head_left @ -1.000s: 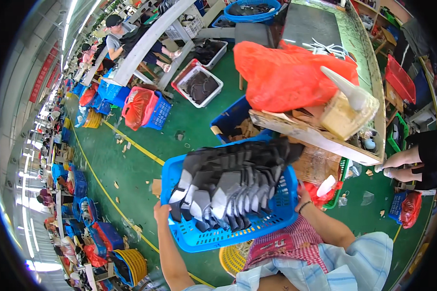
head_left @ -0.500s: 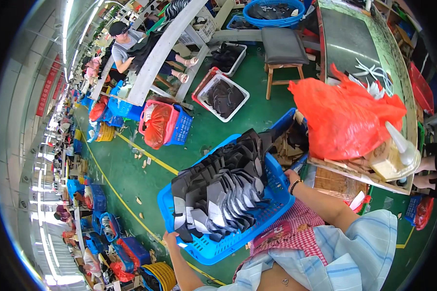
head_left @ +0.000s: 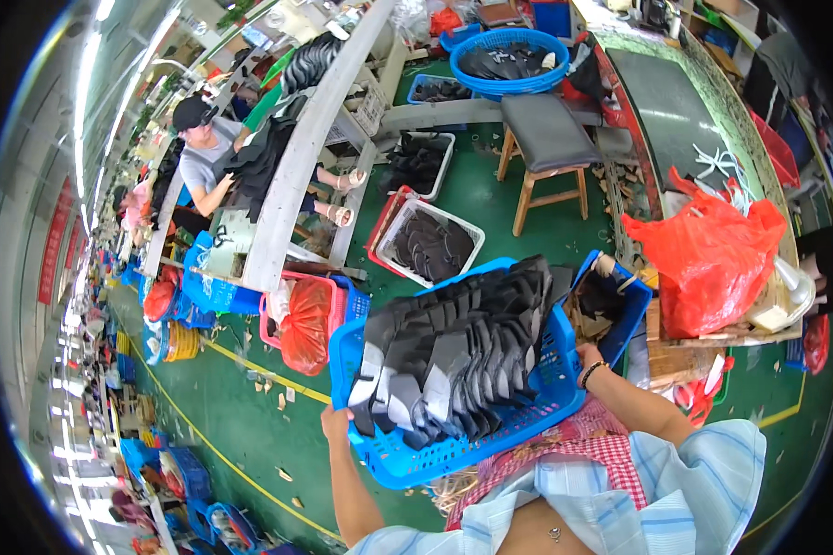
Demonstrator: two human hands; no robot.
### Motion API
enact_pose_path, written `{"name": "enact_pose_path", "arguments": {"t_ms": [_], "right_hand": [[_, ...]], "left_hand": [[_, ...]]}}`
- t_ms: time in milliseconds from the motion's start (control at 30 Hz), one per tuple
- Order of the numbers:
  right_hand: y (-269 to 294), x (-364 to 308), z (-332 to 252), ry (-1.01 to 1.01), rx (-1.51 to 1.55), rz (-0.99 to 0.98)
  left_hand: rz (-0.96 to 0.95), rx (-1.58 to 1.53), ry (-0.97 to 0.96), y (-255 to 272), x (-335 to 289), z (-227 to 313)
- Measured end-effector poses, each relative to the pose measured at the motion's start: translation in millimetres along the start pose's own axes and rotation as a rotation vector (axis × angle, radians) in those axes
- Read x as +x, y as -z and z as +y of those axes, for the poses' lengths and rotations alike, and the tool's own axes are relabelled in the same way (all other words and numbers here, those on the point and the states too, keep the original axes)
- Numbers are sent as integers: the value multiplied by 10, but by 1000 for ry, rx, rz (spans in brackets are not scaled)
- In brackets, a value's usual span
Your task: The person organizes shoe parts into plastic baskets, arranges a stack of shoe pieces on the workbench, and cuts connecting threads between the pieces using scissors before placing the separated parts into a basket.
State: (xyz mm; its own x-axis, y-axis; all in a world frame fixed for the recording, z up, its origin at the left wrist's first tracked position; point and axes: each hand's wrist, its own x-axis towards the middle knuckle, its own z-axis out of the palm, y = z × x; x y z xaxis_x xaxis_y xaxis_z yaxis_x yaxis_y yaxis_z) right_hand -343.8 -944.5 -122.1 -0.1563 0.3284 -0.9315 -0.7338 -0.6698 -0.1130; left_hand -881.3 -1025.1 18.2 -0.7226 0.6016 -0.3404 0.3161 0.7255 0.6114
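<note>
Between my two hands a blue plastic basket (head_left: 491,450) hangs above the green floor. Rows of stacked black and grey cut pieces (head_left: 453,361) fill most of it; some show pale faces toward me. My left hand (head_left: 337,424) is closed on the basket's left rim, near its front corner. My right hand (head_left: 589,361) grips the right side, its fingers partly hidden by the basket wall. Just beyond the right hand stands a dark blue bin (head_left: 634,314) with scraps in it.
A workbench (head_left: 662,102) at the right carries a red plastic bag (head_left: 713,259). Ahead are a black-topped stool (head_left: 555,134), a white crate of dark pieces (head_left: 467,254) and a round blue basket (head_left: 509,86). At the far left a seated person (head_left: 208,148) handles black material behind a grey frame (head_left: 319,139).
My view has shifted, and the stool and white crate appear nearer. The basket has moved slightly right in view, still held in both hands.
</note>
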Motion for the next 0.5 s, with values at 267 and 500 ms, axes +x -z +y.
{"name": "enact_pose_path", "arguments": {"t_ms": [267, 500], "right_hand": [[-94, 146, 177, 247, 296, 291], [-361, -461, -59, 376, 434, 458]], "left_hand": [[-182, 199, -285, -555, 1210, 1514], [-395, 272, -471, -1687, 1829, 1926]]}}
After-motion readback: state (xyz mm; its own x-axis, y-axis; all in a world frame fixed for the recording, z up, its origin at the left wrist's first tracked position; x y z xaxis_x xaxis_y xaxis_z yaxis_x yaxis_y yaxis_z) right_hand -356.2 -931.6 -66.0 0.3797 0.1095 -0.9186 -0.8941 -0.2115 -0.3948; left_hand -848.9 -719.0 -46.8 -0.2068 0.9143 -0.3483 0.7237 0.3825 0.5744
